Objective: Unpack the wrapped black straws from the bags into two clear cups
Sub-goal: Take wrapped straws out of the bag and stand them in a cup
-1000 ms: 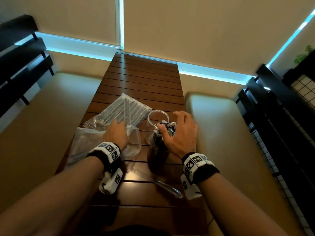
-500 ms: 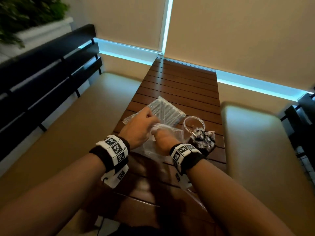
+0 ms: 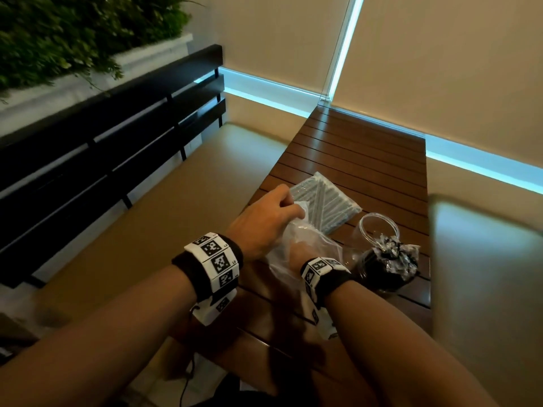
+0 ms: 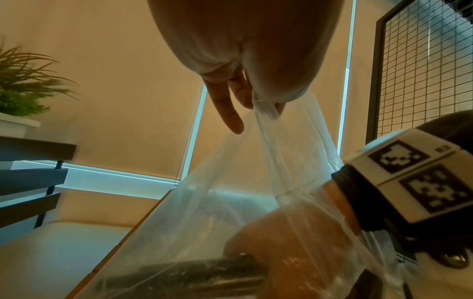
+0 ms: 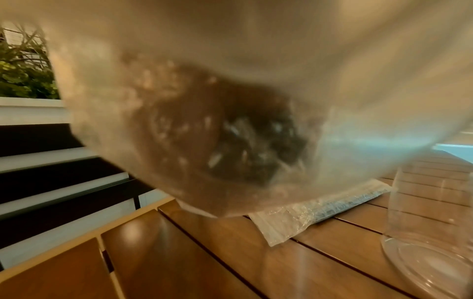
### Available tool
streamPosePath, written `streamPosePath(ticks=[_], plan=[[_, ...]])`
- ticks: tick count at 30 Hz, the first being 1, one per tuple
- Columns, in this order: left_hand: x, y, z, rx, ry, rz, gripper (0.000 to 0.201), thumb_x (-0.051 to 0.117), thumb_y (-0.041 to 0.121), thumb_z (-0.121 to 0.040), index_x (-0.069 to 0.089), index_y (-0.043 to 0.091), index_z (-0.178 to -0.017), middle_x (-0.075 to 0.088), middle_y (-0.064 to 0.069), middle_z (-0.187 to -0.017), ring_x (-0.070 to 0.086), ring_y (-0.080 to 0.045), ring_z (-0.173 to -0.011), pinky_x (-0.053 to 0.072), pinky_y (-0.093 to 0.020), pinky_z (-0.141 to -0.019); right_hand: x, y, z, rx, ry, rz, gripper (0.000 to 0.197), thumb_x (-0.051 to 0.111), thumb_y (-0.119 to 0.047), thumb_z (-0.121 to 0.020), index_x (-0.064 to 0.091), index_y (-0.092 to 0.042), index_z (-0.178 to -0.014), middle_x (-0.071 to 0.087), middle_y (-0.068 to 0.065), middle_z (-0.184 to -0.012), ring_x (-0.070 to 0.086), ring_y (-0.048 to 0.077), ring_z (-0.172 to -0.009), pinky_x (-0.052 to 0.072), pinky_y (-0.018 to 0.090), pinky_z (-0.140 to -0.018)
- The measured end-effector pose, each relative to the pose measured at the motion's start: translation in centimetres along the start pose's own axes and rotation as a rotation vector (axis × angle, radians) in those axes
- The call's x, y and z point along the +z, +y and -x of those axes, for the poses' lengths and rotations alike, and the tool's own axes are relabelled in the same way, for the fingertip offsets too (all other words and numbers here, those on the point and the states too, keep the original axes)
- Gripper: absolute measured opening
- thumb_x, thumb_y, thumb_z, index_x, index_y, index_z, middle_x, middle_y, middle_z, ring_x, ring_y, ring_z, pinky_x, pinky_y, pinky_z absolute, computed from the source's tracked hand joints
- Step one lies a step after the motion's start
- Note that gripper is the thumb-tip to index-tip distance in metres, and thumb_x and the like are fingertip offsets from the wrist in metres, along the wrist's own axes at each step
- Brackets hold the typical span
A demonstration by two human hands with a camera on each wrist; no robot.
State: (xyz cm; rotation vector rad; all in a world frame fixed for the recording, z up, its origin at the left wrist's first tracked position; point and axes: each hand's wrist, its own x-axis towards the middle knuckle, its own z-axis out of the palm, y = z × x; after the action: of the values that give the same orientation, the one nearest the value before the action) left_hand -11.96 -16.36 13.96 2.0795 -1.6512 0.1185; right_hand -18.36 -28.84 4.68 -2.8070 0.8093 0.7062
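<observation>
Left hand (image 3: pixel 266 227) pinches thin clear plastic bag (image 3: pixel 305 245) mouth up, opening it | right hand (image 4: pixel 289 242), inside, grips wrapped black straws (image 4: pixel 184 277) to lift out

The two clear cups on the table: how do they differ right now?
The near cup is packed with wrapped black straws sticking out of its top; the far cup is empty. The near cup looks dark, the far cup see-through. Both stand upright, side by side, on the slatted table.

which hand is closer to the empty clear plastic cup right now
Right. The right hand is inside the thin clear plastic bag, just left of the empty clear plastic cup; the left hand pinches the bag's top edge farther left.
</observation>
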Motion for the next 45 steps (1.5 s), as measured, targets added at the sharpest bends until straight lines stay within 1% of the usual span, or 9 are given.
streamPosePath(ticks=[5, 9, 12, 16, 23, 27, 32, 37, 45], plan=[[0.7, -0.4, -0.2, -0.076, 0.003, 0.042, 0.025, 0.070, 0.004, -0.083, 0.069, 0.011, -0.106, 0.051, -0.004, -0.100, 0.041, -0.012, -0.073, 0.022, -0.010, -0.056, -2.0, -0.7, 1.7, -0.038, 0.078, 0.032, 0.008, 0.060, -0.027, -0.087, 0.055, -0.022, -0.091, 0.059, 0.001, -0.093, 0.059, 0.024, -0.105, 0.050, 0.041, -0.095], [2.3, -0.6, -1.3, -0.154, -0.005, 0.081, 0.020, 0.066, 0.019, -0.085, 0.068, 0.015, -0.104, 0.046, 0.001, -0.098, 0.047, -0.017, -0.077, 0.044, -0.024, -0.059, -4.7, 0.7, 4.2, -0.080, 0.085, 0.062, 0.029, 0.066, -0.024, -0.085, 0.058, -0.017, -0.113, 0.063, 0.004, -0.112, 0.061, 0.025, -0.103, 0.051, 0.037, -0.088], [4.2, -1.3, -2.5, -0.331, -0.078, 0.094, 0.018, 0.059, 0.020, -0.086, 0.069, 0.020, -0.101, 0.047, -0.001, -0.097, 0.053, -0.025, -0.081, 0.051, -0.039, -0.069, -7.2, 2.6, 6.7, -0.079, 0.083, 0.150, 0.022, 0.063, -0.030, -0.088, 0.062, -0.019, -0.108, 0.063, 0.000, -0.095, 0.058, 0.022, -0.082, 0.049, 0.034, -0.074], [6.5, -1.9, -4.7, -0.540, -0.130, 0.181, 0.020, 0.049, 0.018, -0.071, 0.062, 0.032, -0.076, 0.056, -0.003, -0.083, 0.058, -0.031, -0.084, 0.050, -0.038, -0.073, -10.2, 6.6, 10.2, -0.012, 0.161, 0.246, 0.016, 0.062, -0.029, -0.089, 0.065, -0.021, -0.102, 0.063, -0.002, -0.091, 0.059, 0.022, -0.080, 0.044, 0.033, -0.067], [8.9, -0.8, -6.8, -0.606, -0.331, 0.262, 0.017, 0.056, 0.019, -0.082, 0.063, 0.011, -0.068, 0.065, -0.012, -0.076, 0.061, -0.034, -0.080, 0.043, -0.031, -0.064, -12.9, 14.2, 14.4, 0.186, 0.287, 0.153, 0.014, 0.060, -0.029, -0.087, 0.064, -0.025, -0.100, 0.054, -0.002, -0.081, 0.055, 0.023, -0.074, 0.045, 0.034, -0.067], [9.4, 0.4, -7.3, -0.546, -0.273, 0.377, 0.037, 0.058, 0.032, -0.062, 0.065, 0.031, -0.099, 0.067, 0.001, -0.108, 0.060, -0.022, -0.103, 0.050, -0.043, -0.093, -11.8, 16.5, 14.2, 0.223, 0.385, -0.064, 0.007, 0.061, -0.030, -0.087, 0.058, -0.031, -0.093, 0.058, -0.004, -0.082, 0.061, 0.022, -0.078, 0.046, 0.033, -0.068], [6.0, 6.2, -8.5, -0.261, -0.363, 0.924, 0.061, 0.069, 0.016, -0.077, 0.049, 0.022, -0.134, 0.056, 0.004, -0.132, 0.052, -0.007, -0.122, 0.045, -0.033, -0.103, -9.8, 14.9, 12.5, 0.196, 0.504, -0.391, 0.008, 0.062, -0.027, -0.085, 0.059, -0.028, -0.093, 0.061, -0.006, -0.080, 0.062, 0.020, -0.075, 0.054, 0.034, -0.069], [3.9, 9.7, -10.5, -0.489, -0.101, 1.433, 0.039, 0.058, 0.024, -0.096, 0.060, -0.006, -0.120, 0.069, -0.015, -0.114, 0.068, -0.019, -0.102, 0.056, -0.030, -0.084, -8.4, 11.7, 10.4, 0.064, 0.676, -0.579, 0.021, 0.060, -0.024, -0.085, 0.058, -0.024, -0.106, 0.069, -0.001, -0.090, 0.065, 0.023, -0.079, 0.055, 0.035, -0.068], [3.2, 9.1, -12.4, -0.624, 0.100, 1.521, 0.024, 0.068, 0.027, -0.090, 0.066, 0.008, -0.104, 0.075, -0.002, -0.091, 0.070, -0.016, -0.100, 0.053, -0.038, -0.090, -7.4, 9.5, 9.0, -0.149, 0.679, -0.802, 0.057, 0.071, -0.011, -0.081, 0.043, -0.014, -0.131, 0.065, 0.002, -0.103, 0.065, 0.020, -0.093, 0.051, 0.028, -0.072]])
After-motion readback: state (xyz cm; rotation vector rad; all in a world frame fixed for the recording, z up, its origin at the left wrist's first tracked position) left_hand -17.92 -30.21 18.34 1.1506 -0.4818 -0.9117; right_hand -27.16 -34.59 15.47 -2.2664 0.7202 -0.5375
